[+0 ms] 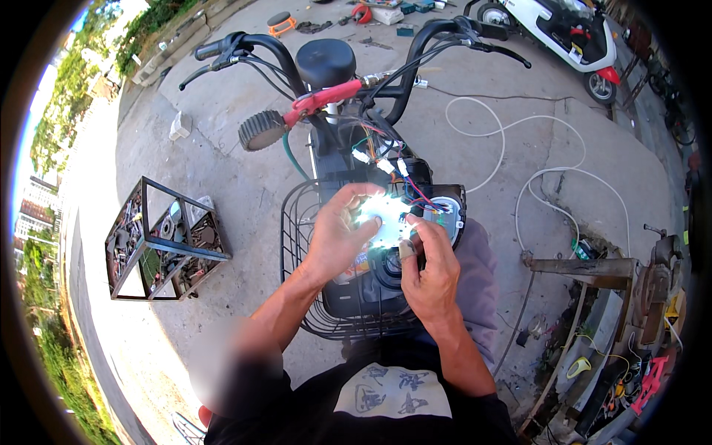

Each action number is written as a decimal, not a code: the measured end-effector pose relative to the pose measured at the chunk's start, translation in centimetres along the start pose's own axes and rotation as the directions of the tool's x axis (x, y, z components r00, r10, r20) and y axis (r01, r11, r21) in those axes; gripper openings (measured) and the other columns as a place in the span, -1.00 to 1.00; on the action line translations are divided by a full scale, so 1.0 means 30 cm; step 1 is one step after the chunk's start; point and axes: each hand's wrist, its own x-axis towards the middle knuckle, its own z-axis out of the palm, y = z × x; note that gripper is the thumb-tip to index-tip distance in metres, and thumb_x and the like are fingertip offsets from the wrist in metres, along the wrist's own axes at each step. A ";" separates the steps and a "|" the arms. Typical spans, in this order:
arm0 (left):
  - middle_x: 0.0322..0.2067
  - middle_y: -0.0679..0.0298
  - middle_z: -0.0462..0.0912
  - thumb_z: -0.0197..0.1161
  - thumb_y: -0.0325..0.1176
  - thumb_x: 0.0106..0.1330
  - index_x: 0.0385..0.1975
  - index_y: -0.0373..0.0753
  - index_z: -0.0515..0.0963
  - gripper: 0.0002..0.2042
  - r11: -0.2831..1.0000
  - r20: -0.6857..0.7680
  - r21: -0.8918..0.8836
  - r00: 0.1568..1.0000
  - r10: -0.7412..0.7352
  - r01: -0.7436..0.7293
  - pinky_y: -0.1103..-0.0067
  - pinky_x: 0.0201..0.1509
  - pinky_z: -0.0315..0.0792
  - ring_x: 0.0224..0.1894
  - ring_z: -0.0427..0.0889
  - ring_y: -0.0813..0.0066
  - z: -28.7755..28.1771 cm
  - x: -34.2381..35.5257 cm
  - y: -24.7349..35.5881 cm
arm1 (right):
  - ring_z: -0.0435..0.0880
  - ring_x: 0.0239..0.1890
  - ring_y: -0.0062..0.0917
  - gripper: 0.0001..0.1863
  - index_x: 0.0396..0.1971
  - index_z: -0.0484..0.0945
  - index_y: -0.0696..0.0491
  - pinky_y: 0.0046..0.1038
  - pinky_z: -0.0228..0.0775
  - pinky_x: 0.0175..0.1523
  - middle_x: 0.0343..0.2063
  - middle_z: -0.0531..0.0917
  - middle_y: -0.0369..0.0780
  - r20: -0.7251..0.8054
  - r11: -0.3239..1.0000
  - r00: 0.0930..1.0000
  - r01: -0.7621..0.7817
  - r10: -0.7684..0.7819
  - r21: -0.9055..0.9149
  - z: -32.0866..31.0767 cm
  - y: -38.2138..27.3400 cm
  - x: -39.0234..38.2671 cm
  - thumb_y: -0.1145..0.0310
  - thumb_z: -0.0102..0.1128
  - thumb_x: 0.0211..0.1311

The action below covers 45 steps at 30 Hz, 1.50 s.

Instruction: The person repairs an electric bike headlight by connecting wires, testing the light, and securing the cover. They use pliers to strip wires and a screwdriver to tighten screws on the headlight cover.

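A brightly lit LED board (386, 221) glows white between my two hands, and its glare hides the details. My left hand (337, 230) is closed on its left side, thumb in front. My right hand (430, 259) pinches its right edge; something pale covers the thumb tip. Several coloured wires with white connectors (386, 165) run just above the board. Beside my right fingers sits a round display housing (445, 215) with wires at its back. Under my hands is the black wire basket (293, 245) of an electric bike, with dark lamp parts (386, 267) in it.
A red tyre inflator (319, 102) with a round gauge lies across the handlebars (274, 55). A metal rack (163, 245) of tools stands left. At right are a pale hose (512, 126), a workbench (582, 267) with a vise (660, 267), and a white scooter (567, 37).
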 end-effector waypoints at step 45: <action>-0.04 0.33 0.80 0.25 -0.29 0.78 0.25 -0.36 0.66 -0.71 0.983 -0.150 0.005 0.972 -0.179 0.182 0.57 0.00 0.59 -0.01 0.70 0.66 -0.041 0.007 0.011 | 0.71 0.14 -0.41 -0.59 0.45 0.57 0.20 -0.34 0.59 0.28 0.11 0.73 -0.13 -0.384 0.971 0.918 -0.175 0.101 -0.163 -0.321 0.377 -0.115 0.47 0.19 0.73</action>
